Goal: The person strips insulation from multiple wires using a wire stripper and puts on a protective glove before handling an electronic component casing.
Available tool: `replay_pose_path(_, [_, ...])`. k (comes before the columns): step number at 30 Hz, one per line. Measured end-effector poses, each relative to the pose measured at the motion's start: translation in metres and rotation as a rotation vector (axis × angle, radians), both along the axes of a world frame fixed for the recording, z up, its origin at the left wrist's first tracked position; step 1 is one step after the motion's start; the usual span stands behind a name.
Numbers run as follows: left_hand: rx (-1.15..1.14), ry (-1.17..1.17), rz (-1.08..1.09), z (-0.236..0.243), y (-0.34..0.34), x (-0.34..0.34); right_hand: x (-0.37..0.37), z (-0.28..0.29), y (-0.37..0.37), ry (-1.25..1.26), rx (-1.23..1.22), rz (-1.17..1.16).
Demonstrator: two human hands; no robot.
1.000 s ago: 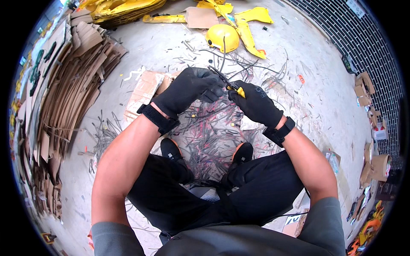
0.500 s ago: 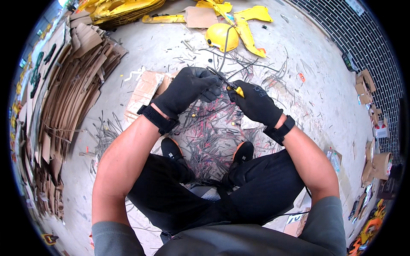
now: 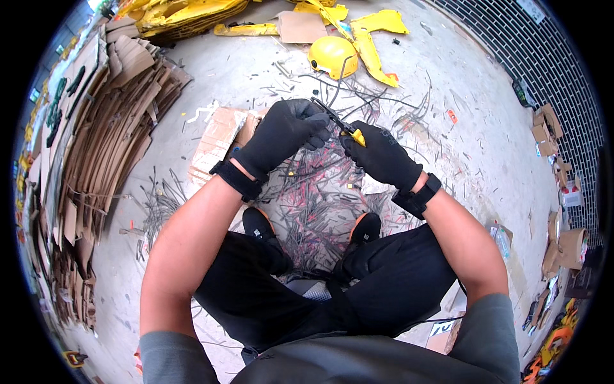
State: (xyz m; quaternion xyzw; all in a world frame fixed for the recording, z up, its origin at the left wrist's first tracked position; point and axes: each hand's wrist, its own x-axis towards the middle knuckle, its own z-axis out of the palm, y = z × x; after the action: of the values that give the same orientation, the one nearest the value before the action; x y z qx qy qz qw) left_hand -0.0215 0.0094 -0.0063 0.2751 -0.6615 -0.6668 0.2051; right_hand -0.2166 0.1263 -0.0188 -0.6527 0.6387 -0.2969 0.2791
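Cardboard boxes point(image 3: 544, 137), contents unclear, beyond right hand point(image 3: 387, 157)

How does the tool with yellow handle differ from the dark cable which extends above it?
Colour: the tool shows yellow on its handle; the cable looks dark throughout. Shape: the tool is fairly straight and thicker; the cable is thin, bending near its upper end. Pose: the tool slants into the right grip; the cable points upward. Both have dark parts.
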Motion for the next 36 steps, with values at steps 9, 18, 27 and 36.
replay_pose_path(9, [-0.36,-0.082,0.106,-0.003,0.005,-0.005,-0.003,-0.009,-0.002,0.066,-0.067,-0.007])
replay_pose_path(18, [-0.269,-0.085,0.071,-0.006,0.004,-0.006,-0.003,-0.008,-0.001,0.074,-0.06,-0.009])
replay_pose_path(27, [-0.312,-0.109,0.076,-0.005,0.004,-0.005,-0.003,-0.014,0.0,0.081,-0.133,0.001])
replay_pose_path(36, [-0.211,-0.057,0.023,-0.005,0.003,-0.004,-0.006,-0.019,0.0,0.097,-0.155,0.018])
